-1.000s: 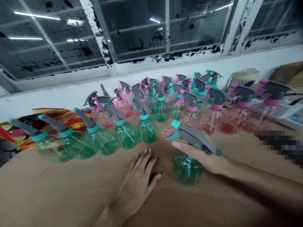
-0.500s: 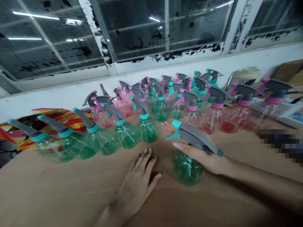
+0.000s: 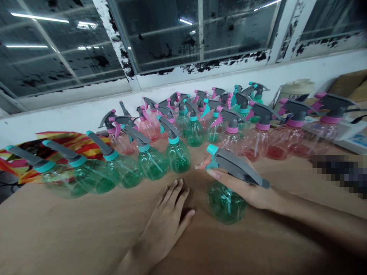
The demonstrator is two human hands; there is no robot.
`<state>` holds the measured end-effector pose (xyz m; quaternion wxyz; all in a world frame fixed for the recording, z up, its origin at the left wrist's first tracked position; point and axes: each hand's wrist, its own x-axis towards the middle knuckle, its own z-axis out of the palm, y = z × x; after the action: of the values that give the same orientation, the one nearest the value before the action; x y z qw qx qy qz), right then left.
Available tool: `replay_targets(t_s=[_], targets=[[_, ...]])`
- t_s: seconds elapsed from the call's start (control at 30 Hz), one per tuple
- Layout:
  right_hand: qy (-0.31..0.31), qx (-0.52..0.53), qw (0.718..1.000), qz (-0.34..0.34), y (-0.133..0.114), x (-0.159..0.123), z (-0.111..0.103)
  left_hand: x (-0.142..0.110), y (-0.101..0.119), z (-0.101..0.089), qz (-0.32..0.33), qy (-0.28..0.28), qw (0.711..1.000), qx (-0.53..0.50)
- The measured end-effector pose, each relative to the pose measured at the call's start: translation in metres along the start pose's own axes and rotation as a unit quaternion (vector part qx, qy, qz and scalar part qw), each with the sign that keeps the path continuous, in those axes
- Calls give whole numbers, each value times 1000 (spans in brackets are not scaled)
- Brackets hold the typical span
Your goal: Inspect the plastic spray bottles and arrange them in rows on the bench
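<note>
My right hand (image 3: 243, 187) is wrapped around the neck of a green spray bottle (image 3: 226, 204), its thumb along the near side below the grey head. Fingertips show by the turquoise trigger on the far side; how far the trigger is pressed I cannot tell. The bottle stands on the brown table (image 3: 94, 233) and is tinted see-through green, with a dip tube inside. Left of it, my left hand (image 3: 163, 225) lies palm down on the table, fingers stretched out, holding nothing. Nearest to that hand stands another green spray bottle (image 3: 178, 156).
Several green spray bottles (image 3: 151, 162) line the left side, and pink ones (image 3: 255, 143) the right, with more behind. A patterned red and yellow sheet (image 3: 71, 139) lies at the left. A pale jug (image 3: 295, 91) and a cardboard box (image 3: 349, 86) stand at the back right, by the wall.
The fingers of my right hand have moved down over the trigger on the far side of the bottle. My left hand stays where it was, and the view has shifted slightly.
</note>
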<state>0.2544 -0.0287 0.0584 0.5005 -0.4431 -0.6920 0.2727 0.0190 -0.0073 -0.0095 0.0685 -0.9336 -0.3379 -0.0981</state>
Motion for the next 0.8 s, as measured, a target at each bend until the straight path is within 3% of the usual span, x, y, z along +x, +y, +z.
replay_targets(t_s=[0.3, 0.6, 0.8], targets=[[27, -4, 1000, 15, 2, -2, 4, 0, -1, 0, -1, 15, 1000, -10], [8, 7, 1000, 0, -1, -1, 1, 0, -1, 1, -1, 13, 1000, -8], [18, 19, 999, 25, -2, -2, 2, 0, 0, 0, -2, 8, 1000, -10]])
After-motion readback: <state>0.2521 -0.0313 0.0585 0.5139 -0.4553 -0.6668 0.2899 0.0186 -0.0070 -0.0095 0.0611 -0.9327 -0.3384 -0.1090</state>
